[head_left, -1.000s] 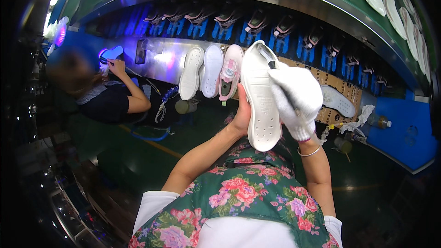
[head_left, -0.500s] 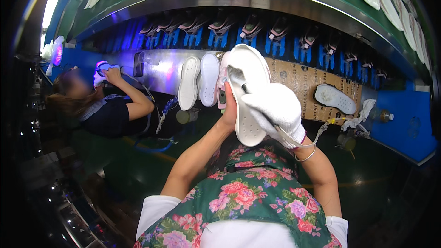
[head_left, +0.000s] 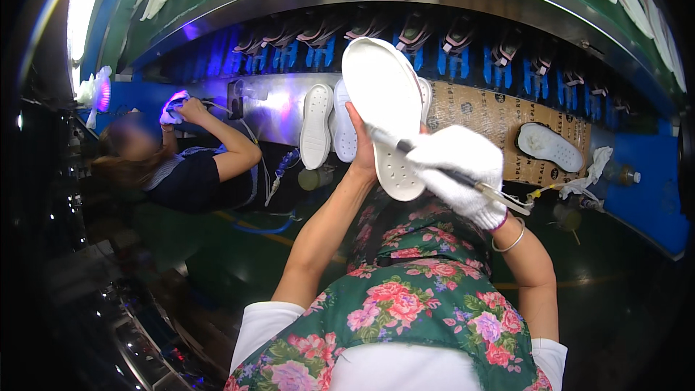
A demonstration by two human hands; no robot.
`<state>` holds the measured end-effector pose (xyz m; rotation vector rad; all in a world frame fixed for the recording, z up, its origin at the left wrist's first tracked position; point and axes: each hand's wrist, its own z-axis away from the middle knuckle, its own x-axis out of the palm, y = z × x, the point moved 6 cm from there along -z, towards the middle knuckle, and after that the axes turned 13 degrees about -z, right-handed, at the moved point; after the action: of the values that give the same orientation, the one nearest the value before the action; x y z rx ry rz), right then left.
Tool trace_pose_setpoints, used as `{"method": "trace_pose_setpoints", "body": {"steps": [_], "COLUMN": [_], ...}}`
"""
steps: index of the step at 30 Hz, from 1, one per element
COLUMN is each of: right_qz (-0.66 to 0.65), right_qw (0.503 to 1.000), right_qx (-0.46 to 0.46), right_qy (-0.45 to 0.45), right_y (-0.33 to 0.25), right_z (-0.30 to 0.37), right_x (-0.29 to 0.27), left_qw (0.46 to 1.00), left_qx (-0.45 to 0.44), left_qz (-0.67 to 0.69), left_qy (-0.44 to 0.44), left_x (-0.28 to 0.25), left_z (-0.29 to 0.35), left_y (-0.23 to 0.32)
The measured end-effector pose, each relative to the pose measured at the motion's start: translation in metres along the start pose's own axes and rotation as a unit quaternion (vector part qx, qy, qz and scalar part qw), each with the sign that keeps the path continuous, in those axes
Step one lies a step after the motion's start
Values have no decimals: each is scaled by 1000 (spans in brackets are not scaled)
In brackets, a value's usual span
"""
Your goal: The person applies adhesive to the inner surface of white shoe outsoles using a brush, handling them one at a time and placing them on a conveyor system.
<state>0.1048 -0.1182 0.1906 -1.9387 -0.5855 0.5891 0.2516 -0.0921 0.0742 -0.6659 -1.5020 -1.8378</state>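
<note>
A white shoe sole (head_left: 378, 87) is held up in front of me, its hollow inner side showing and its perforated heel end toward me. My left hand (head_left: 364, 146) is closed round its left edge, with several fingers hidden beneath. My right hand (head_left: 463, 174), in a white knitted glove, grips a brush (head_left: 403, 146) with a thin tube at its back end. The bristles rest on or just over the sole's middle, near the holed heel; contact is hard to make out. Behind the sole, part of another pale sole or shoe (head_left: 426, 94) shows.
White soles (head_left: 316, 127) lie on the metal bench (head_left: 271, 105) to the left. Another sole (head_left: 549, 146) sits on cardboard (head_left: 474, 112) at right, near a cloth (head_left: 597, 166) and bottle (head_left: 626, 174). Shoe uppers on blue stands (head_left: 318, 47) line the back. A co-worker (head_left: 192, 174) is at left.
The sole has moved up and away from me, and the brush has shifted along it toward the heel. The whole view has slid slightly, putting the bench further right.
</note>
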Motion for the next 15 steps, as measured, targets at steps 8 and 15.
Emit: {"method": "trace_pose_setpoints", "body": {"steps": [8, 15], "right_qz": [-44, 78], "right_qw": [997, 987], "right_qx": [-49, -138], "right_qy": [-40, 21], "right_y": [-12, -9], "right_z": [1, 15], "right_x": [17, 32], "left_qw": [986, 978], "left_qx": [-33, -32], "left_qz": [119, 178], "left_qy": [-109, -101], "left_x": [-4, -13], "left_z": [-8, -23], "left_y": [1, 3]}}
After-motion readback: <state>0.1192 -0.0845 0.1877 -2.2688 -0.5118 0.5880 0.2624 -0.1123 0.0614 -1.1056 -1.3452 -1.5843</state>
